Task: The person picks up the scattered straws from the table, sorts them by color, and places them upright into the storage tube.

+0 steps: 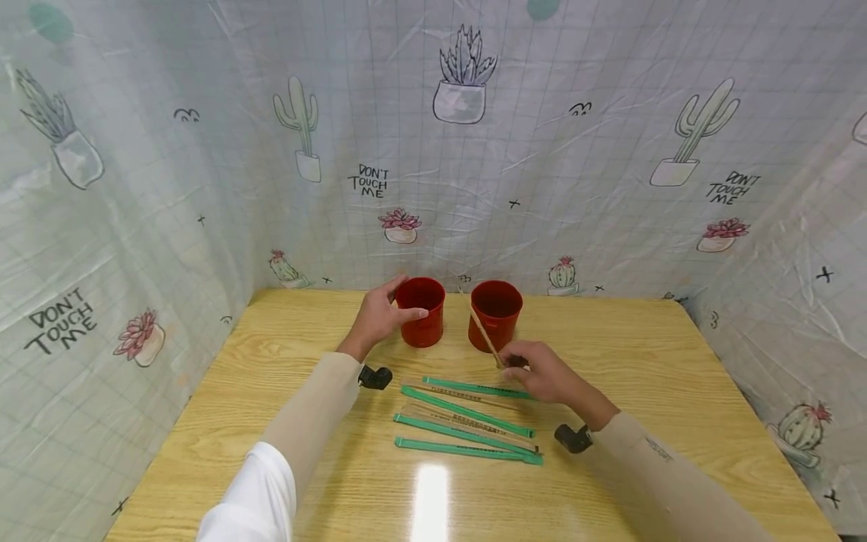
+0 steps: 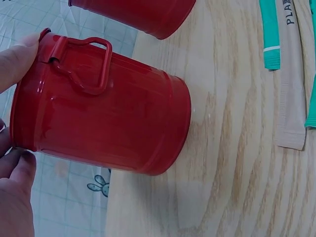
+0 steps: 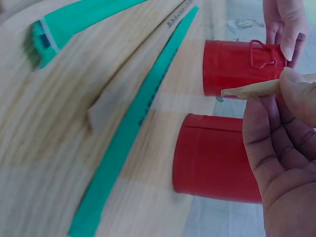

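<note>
A red metal bucket (image 1: 423, 331) with a small wire handle stands upright at the back of the table. My left hand (image 1: 376, 318) grips its rim, with the thumb at the front edge and the fingers round the far side. To its right is a second red bucket (image 1: 493, 335), also upright. Close in front of that one, my right hand (image 1: 540, 370) pinches a slim brown paper-wrapped straw (image 1: 482, 328) by its lower end. The straw slants up past the second bucket's left side. In the right wrist view, thumb and fingertips hold the straw's tip (image 3: 249, 90).
Several green wrapped straws (image 1: 467, 410) and brown wrapped straws (image 1: 484, 397) lie loosely side by side on the wooden table (image 1: 271, 482), in front of the buckets. A patterned sheet (image 1: 542, 165) hangs behind the table and along both sides.
</note>
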`<state>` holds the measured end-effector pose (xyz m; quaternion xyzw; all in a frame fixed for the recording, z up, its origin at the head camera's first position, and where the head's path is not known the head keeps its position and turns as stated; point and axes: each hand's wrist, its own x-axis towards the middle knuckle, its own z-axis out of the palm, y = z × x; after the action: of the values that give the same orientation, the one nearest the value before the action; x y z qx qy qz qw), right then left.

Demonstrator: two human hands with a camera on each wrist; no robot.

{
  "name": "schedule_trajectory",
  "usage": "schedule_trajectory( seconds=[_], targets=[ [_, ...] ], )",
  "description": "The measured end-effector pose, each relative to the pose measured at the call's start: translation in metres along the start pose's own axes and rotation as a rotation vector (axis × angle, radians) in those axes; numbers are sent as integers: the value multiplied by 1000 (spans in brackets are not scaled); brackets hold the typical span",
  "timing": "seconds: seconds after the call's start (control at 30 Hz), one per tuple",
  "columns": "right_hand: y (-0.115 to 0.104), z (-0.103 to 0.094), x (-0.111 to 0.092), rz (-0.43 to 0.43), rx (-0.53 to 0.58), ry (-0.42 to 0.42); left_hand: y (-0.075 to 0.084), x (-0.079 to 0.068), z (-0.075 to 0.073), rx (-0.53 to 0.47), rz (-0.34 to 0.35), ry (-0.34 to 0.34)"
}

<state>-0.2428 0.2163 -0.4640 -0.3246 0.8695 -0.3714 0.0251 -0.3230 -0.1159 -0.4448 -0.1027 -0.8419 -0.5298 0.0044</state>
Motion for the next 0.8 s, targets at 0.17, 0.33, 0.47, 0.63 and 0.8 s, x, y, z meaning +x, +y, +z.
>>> schedule_trajectory(
  seconds=[0.17,0.33,0.47,0.63,0.8],
  targets=[
    [-7,0,8,-24,7,10,1,0,0,3,8,14],
    [-13,-1,15,-46,10,17,3,-1,1,5,11,21],
    [-19,-2,21,-56,0,19,4,-1,2,5,13,20],
    [-27,-4,30,-65,7,31,2,-2,3,-4,15,12],
    [-34,-6,43,-57,32,52,3,-2,3,5,15,11]
  ],
)
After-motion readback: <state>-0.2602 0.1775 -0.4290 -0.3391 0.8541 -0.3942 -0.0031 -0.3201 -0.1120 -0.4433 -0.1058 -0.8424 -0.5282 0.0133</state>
